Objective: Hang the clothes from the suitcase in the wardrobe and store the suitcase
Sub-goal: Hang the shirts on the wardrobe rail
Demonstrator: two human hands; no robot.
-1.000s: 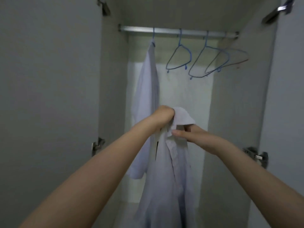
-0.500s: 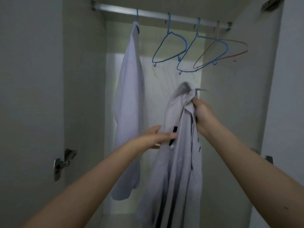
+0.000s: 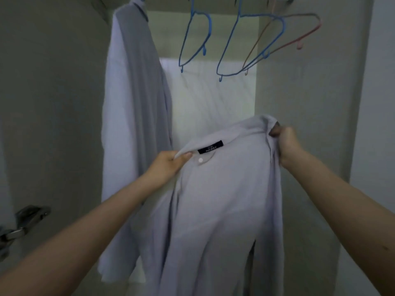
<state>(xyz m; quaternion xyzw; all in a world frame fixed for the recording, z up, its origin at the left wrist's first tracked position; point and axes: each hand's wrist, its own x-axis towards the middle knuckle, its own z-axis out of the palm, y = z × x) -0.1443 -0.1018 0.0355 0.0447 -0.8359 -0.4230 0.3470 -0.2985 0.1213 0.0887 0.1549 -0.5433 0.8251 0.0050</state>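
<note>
Inside the open wardrobe [image 3: 299,103], empty blue hangers [image 3: 245,45] hang above both hands. The left hand [image 3: 168,165] and right hand [image 3: 285,142] each pinch the white shirt's [image 3: 224,199] collar, spread between them; a loosened pinch would likely drop it.

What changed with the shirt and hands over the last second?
The held shirt went from bunched to spread open at the collar, label facing the camera. The left hand, loose on the front half a second ago, now pinches one collar edge; the right hand keeps gripping the other. The hung shirt and empty hangers stayed put.
</note>
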